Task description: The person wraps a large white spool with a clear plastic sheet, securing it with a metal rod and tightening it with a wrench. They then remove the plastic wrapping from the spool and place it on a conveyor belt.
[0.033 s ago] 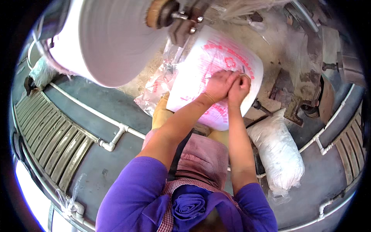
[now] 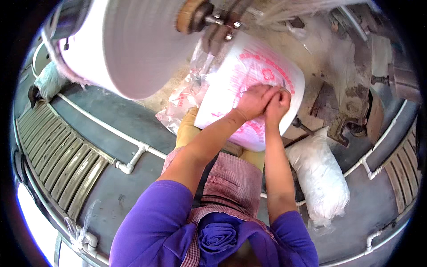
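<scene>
Sitting just ahead of the pink-checked cloth apron (image 2: 238, 175): rounded white plastic-film bundle (image 2: 247, 71), pink print. Left hand (image 2: 254, 103) and right hand (image 2: 278, 104) bunched together on it, fingers curled; can't tell if film's pinched. Probably heavy, slick, soft-skinned; I'd support underneath, both sides. Plump white plastic sack (image 2: 321, 180) right, pale-green plastic bag (image 2: 50, 81) far left; contents unclear.

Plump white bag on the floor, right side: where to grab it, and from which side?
Probably the bunched clear plastic at the lower end of the white bag, coming from the picture's bottom edge. That end narrows to a loose-looking tail, while the rounded body offers little edge to grip. Can't tell whether the tail is tied.
</scene>
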A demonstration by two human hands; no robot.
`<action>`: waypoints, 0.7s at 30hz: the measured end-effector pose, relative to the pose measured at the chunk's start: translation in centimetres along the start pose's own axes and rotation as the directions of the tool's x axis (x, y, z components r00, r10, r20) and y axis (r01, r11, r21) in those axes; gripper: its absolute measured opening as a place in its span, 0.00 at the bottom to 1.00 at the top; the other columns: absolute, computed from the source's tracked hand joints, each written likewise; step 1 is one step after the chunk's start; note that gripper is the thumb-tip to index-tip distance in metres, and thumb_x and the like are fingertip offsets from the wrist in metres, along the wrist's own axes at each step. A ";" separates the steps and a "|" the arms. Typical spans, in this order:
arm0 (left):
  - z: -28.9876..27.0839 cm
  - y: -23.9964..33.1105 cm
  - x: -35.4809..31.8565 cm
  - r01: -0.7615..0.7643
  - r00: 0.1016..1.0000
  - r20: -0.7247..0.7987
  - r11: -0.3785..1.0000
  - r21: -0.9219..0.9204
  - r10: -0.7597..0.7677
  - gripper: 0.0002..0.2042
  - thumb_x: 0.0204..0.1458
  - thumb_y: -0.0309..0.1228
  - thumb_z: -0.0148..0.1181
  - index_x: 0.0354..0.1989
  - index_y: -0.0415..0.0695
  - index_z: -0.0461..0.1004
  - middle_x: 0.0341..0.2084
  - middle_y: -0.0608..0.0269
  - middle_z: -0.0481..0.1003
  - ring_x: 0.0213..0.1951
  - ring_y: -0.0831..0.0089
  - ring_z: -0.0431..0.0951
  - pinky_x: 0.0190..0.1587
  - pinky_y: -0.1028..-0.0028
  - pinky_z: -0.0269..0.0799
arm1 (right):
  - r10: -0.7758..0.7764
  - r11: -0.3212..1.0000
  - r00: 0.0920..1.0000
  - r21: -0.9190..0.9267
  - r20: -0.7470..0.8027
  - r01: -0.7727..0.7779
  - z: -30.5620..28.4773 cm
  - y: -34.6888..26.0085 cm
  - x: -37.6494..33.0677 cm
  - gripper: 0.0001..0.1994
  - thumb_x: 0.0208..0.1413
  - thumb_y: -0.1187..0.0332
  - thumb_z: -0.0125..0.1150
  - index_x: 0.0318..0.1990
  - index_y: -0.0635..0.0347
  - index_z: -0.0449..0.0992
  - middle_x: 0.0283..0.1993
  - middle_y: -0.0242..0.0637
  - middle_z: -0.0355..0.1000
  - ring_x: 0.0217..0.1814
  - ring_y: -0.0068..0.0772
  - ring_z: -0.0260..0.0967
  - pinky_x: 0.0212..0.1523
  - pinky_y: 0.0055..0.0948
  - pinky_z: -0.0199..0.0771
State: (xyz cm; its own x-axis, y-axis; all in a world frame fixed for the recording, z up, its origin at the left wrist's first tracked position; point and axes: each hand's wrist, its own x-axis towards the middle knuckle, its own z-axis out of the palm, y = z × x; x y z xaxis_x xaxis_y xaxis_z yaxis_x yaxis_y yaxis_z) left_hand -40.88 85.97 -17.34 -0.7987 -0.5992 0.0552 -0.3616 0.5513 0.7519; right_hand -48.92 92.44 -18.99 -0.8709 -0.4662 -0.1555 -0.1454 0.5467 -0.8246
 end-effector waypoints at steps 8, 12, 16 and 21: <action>-13.6 -3.0 -11.9 0.274 0.947 0.215 0.949 -0.157 -0.238 0.21 0.44 0.23 0.53 0.51 0.42 0.66 0.41 0.52 0.71 0.42 0.56 0.71 0.46 0.65 0.68 | 0.169 0.701 0.978 0.682 0.124 -0.208 -3.2 -15.3 2.5 0.02 0.58 0.72 0.44 0.37 0.59 0.61 0.25 0.30 0.61 0.20 0.20 0.56 0.23 0.22 0.67; -17.7 -2.8 -15.7 0.376 0.926 0.098 0.915 -0.145 -0.365 0.20 0.45 0.24 0.53 0.50 0.45 0.66 0.39 0.54 0.71 0.41 0.56 0.71 0.44 0.65 0.68 | -0.322 0.835 0.901 0.536 0.292 0.124 -2.0 -28.7 4.3 0.08 0.51 0.71 0.58 0.38 0.59 0.68 0.27 0.28 0.62 0.20 0.14 0.54 0.18 0.10 0.51; -20.6 -2.1 -16.0 0.438 0.898 0.044 0.881 -0.178 -0.437 0.19 0.46 0.25 0.55 0.49 0.48 0.67 0.37 0.56 0.72 0.40 0.56 0.72 0.42 0.66 0.68 | -0.855 0.467 0.389 0.186 0.342 0.864 3.6 -41.4 3.3 0.24 0.38 0.64 0.69 0.44 0.58 0.68 0.36 0.32 0.65 0.24 0.24 0.61 0.23 0.21 0.62; -22.5 -1.5 -15.0 0.376 0.922 -0.015 0.906 -0.193 -0.386 0.21 0.46 0.24 0.54 0.52 0.46 0.64 0.39 0.54 0.71 0.40 0.56 0.72 0.43 0.66 0.69 | -0.596 0.204 0.298 -0.218 0.746 0.954 7.5 -48.1 1.4 0.35 0.35 0.48 0.67 0.50 0.58 0.63 0.44 0.50 0.65 0.41 0.51 0.68 0.41 0.43 0.69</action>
State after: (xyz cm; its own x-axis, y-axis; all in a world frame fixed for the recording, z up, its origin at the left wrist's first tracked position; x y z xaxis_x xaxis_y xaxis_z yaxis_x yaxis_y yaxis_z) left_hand -17.55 81.05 -4.52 -0.5900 -0.7741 -0.2294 -0.5354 0.1624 0.8289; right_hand -39.58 60.28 16.36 0.1770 -0.9834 0.0393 -0.9633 -0.1813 -0.1980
